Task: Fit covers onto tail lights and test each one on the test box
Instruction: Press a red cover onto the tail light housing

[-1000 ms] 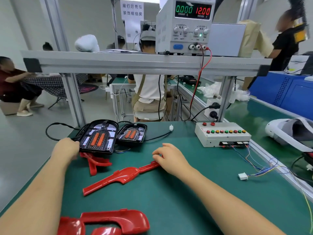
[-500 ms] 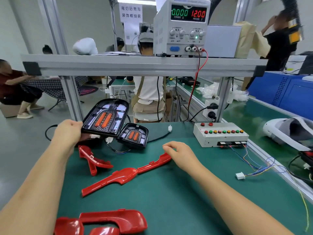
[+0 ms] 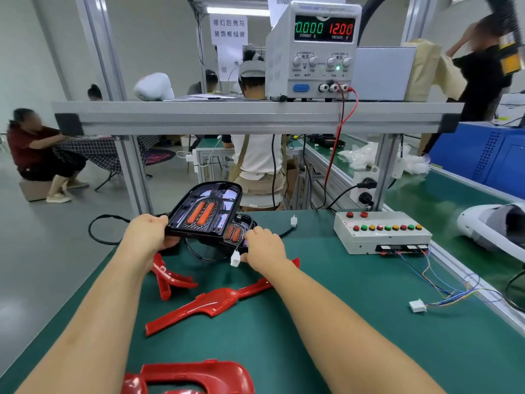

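My left hand (image 3: 147,237) grips the left edge of a black tail light (image 3: 206,211) with two orange strips and holds it tilted above the green bench. My right hand (image 3: 262,247) holds the smaller black tail light (image 3: 235,233) joined to it by wires; a white connector (image 3: 235,258) dangles below. A long red cover (image 3: 210,304) lies on the mat under my right wrist. A forked red cover (image 3: 167,277) lies below my left hand. More red covers (image 3: 196,376) sit at the near edge. The grey test box (image 3: 380,233) with coloured buttons stands to the right.
A power supply (image 3: 312,49) reading 12.00 sits on the shelf (image 3: 255,115) above, with red and black leads running down. A loose white plug (image 3: 417,305) on coloured wires lies right of my arm. A white housing (image 3: 494,226) rests at far right. People work behind.
My left hand lifted the large tail light off the bench and brought it toward the middle. My right hand left the long red cover and took hold of the smaller tail light.
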